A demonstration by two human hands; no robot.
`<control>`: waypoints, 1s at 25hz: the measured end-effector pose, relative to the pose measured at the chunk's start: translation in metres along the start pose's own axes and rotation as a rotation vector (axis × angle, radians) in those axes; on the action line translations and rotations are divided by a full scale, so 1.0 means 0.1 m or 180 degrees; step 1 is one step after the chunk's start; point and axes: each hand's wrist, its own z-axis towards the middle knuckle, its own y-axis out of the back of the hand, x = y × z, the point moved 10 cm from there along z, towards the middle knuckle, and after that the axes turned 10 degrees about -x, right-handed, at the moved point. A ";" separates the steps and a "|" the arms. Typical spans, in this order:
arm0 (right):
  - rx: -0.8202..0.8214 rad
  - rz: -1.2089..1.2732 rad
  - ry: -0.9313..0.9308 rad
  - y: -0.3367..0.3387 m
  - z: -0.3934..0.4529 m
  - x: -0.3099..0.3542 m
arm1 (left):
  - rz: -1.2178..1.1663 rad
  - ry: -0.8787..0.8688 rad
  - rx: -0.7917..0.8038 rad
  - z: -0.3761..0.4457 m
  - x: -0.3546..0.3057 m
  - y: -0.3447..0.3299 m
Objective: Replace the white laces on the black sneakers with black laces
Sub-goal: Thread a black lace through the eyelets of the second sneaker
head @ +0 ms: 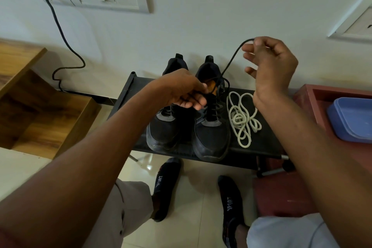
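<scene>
**Black lace drawn up through the right-hand shoe**

Two black sneakers stand side by side on a low black rack (267,143) at the centre of the frame, toes toward the camera and heels near the wall. The shoe nearer the middle right (211,133) is the one in hand; the other shoe (163,133) stands touching it on the left, and its lacing is mostly hidden behind the left forearm.

The right hand (271,62), in the upper right of centre, is raised above the shoes with its thumb and forefinger pinching the end of the black lace (231,60); the other fingers are loosely curled and hold nothing. The lace runs taut down and to the left into the shoe's mouth, which suggests the hand is held high to pull slack through an eyelet.

The left hand (187,92), at centre, hovers over the tongue with its fingers curled round the lace near the top eyelets, probably to steady the shoe and keep the crossings already made from loosening. Exactly what it pinches is hard to tell, dark on dark.

The white laces (241,119) lie in a loose tangle on the rack just right of the shoe, set aside within reach but clear of the work. They are out of at least this shoe, so the job looks well along here.
</scene>
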 end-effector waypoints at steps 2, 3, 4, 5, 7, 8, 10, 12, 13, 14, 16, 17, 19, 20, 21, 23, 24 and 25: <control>0.0513 0.0697 -0.0799 -0.19 -0.08 -0.16 | 0.0643 -0.0141 0.0377 -0.08 -0.01 -0.18; 0.0803 0.1076 -0.1235 -0.31 -0.16 -0.22 | 0.0971 -0.0178 0.0682 -0.15 0.00 -0.32; 0.1029 0.1418 -0.1599 -0.41 -0.24 -0.26 | 0.1231 -0.0195 0.0967 -0.22 0.02 -0.43; 0.1195 0.1685 -0.1856 -0.48 -0.30 -0.27 | 0.1402 -0.0218 0.1145 -0.26 0.04 -0.49; 0.1378 0.1527 -0.1929 -0.51 -0.34 -0.29 | 0.1492 -0.0332 0.0986 -0.22 0.01 -0.39; 0.1446 0.0941 -0.1654 -0.49 -0.32 -0.32 | 0.1451 -0.0492 0.0634 -0.15 -0.05 -0.24; 0.1526 -0.0935 -0.0618 -0.43 -0.26 -0.38 | 0.1303 -0.0904 -0.0382 -0.03 -0.18 0.16; 0.1467 -0.2275 0.0416 -0.42 -0.25 -0.40 | 0.1169 -0.1166 -0.1132 -0.01 -0.25 0.42; 0.1512 -0.2592 0.0744 -0.46 -0.28 -0.42 | 0.1236 -0.1265 -0.1256 0.00 -0.26 0.44; 0.1577 -0.2803 0.0978 -0.50 -0.32 -0.43 | 0.1387 -0.1346 -0.1248 0.01 -0.26 0.39; 0.1597 -0.3096 0.1301 -0.54 -0.36 -0.45 | 0.1694 -0.1394 -0.1104 0.08 -0.22 0.26; 0.1521 -0.3181 0.1404 -0.54 -0.36 -0.45 | 0.1765 -0.1378 -0.1092 0.11 -0.21 0.23; 0.1316 -0.2966 0.1404 -0.52 -0.34 -0.41 | 0.1812 -0.1383 -0.1168 0.15 -0.22 0.23; 0.1229 -0.2673 0.1270 -0.50 -0.33 -0.38 | 0.1785 -0.1390 -0.1201 0.15 -0.23 0.23; 0.1158 -0.2359 0.1076 -0.49 -0.30 -0.37 | 0.1753 -0.1391 -0.1200 0.14 -0.25 0.24; 0.1133 -0.2018 0.0814 -0.47 -0.25 -0.39 | 0.1711 -0.1379 -0.1124 0.12 -0.25 0.23; 0.1203 -0.2024 0.0776 -0.48 -0.24 -0.41 | 0.1689 -0.1363 -0.1069 0.12 -0.23 0.22; 0.1304 -0.2100 0.0778 -0.50 -0.25 -0.44 | 0.1646 -0.1320 -0.1018 0.14 -0.20 0.22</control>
